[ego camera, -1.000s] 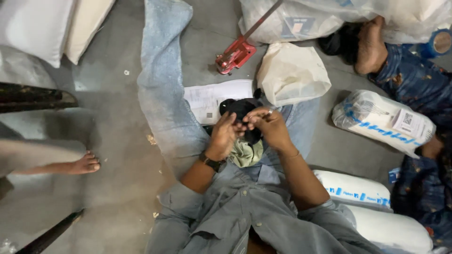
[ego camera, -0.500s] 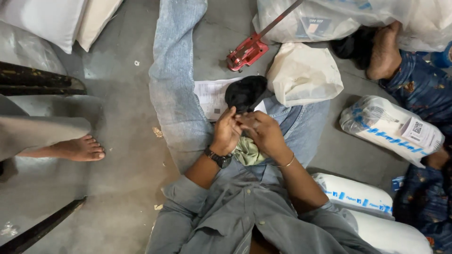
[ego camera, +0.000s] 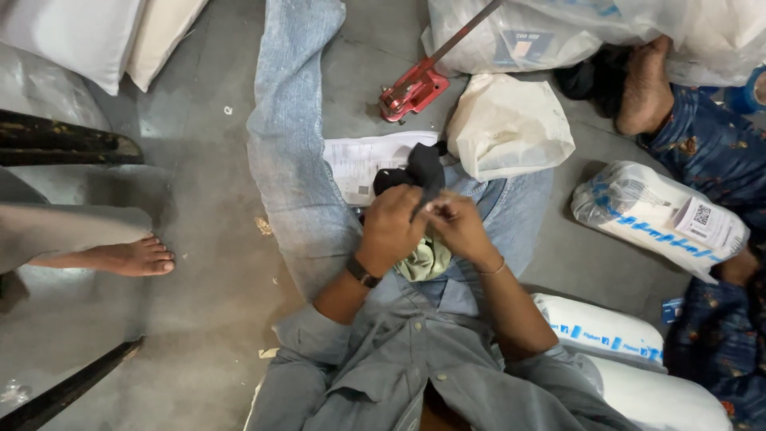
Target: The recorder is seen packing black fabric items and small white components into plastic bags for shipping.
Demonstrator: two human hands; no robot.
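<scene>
Both my hands meet over a pair of light blue jeans (ego camera: 291, 168) spread on the grey floor. My left hand (ego camera: 391, 227), with a dark watch on the wrist, pinches a small black cloth piece (ego camera: 419, 172). My right hand (ego camera: 459, 227), wearing a thin bangle, grips the same black piece from the right. A pale green cloth (ego camera: 427, 259) shows under my hands. A white printed paper sheet (ego camera: 359, 160) lies on the jeans just beyond my fingers.
A red metal hand tool (ego camera: 411, 88) lies beyond the jeans. A white bag (ego camera: 507, 128) and plastic-wrapped packages (ego camera: 662, 215) lie right. Another person's bare foot (ego camera: 128, 257) is at left, and a second person in blue patterned clothes (ego camera: 710, 168) sits right.
The view has shifted slightly. My hands stay together on the black piece, working it a little lower over the jeans. The foot at left has moved further into view.
</scene>
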